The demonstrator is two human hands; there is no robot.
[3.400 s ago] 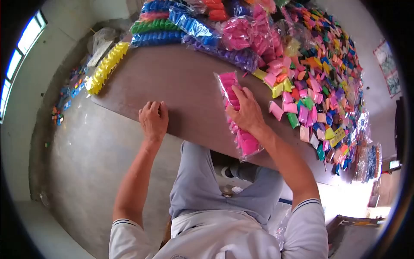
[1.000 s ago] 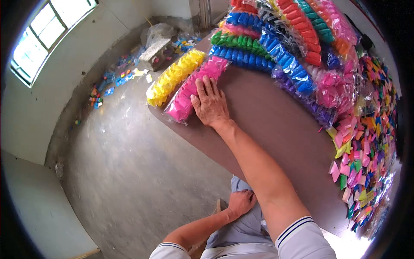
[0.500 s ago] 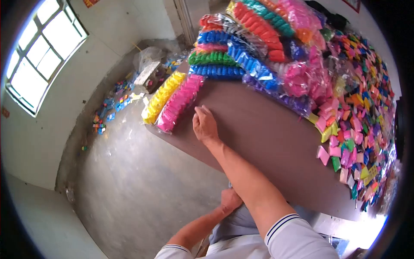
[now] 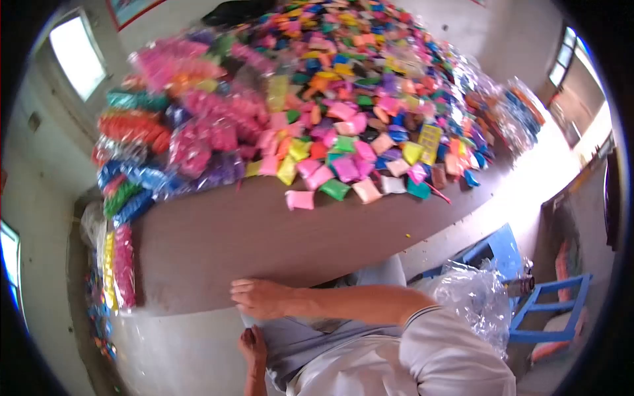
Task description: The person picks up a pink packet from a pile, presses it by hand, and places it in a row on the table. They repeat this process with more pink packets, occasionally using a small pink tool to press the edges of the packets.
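My right hand is at the near edge of the brown table, its fingers loosely stretched and nothing visible in them. My left hand is lower, beside my grey-clad leg, with its fingers curled; what they hold, if anything, is hidden. On the table's left end lie a long clear bag of pink packets and a bag of yellow packets. Both are apart from my hands. A large heap of small colourful packets covers the table's far side.
Bags of red packets and blue packets are stacked at the left. At the right are clear plastic wrapping and a blue frame. Colourful litter lies on the floor by the left wall.
My view has swung right, bringing the packet heap to the centre. My right hand has drawn back from near the pink bag to the table's near edge.
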